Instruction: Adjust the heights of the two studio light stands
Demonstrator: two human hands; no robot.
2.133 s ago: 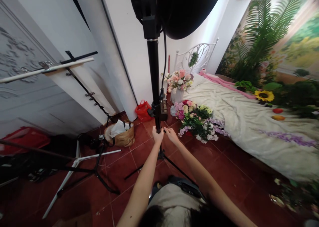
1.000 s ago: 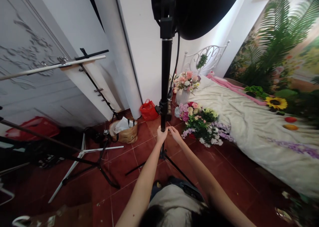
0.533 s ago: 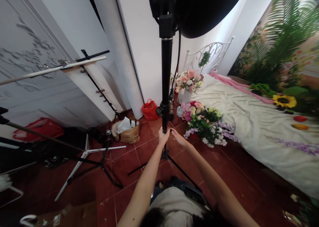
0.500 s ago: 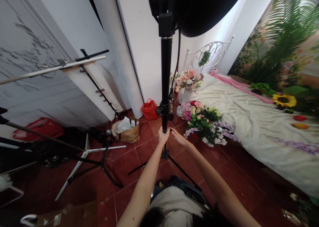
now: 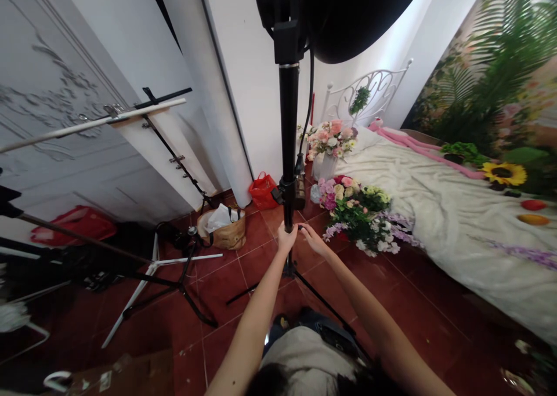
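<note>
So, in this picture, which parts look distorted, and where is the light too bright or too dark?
In the head view, the wide lens bends the scene: the white walls splay outward around the black stand pole. The white bedcover looks bright, while the lower-left floor tiles fall dark.

White wall (image 5: 352,88) glows bright beside the softbox (image 5: 361,13) — floor tiles (image 5: 187,361) fall dim, frame edges bow.

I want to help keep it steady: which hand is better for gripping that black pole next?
The left hand, probably: it wraps the black light-stand pole, while the right hand's fingers only reach its side.
</note>
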